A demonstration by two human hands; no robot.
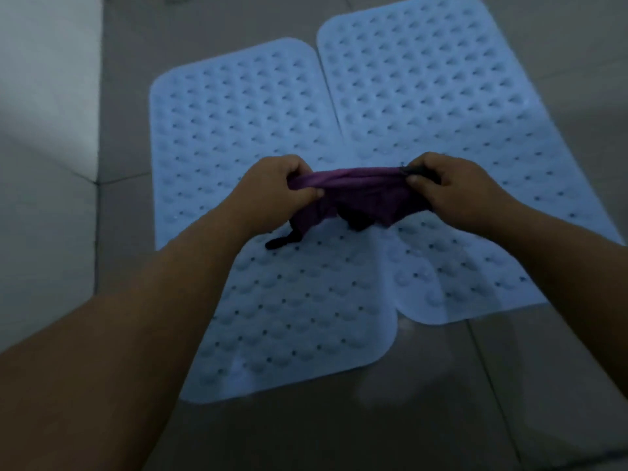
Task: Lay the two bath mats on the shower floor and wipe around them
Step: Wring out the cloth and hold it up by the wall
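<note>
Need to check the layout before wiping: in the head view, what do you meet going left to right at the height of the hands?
White wall → left bath mat → left hand → purple cloth → right hand → right bath mat → tiled floor.

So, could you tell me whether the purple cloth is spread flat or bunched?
Bunched: the purple cloth hangs gathered between both hands.

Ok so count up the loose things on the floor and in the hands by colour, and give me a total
Light blue: 2, the left mat and the right mat, lying side by side on the tiled floor.
Purple: 1, the cloth stretched between the left hand and right hand.
Total: 3
</note>
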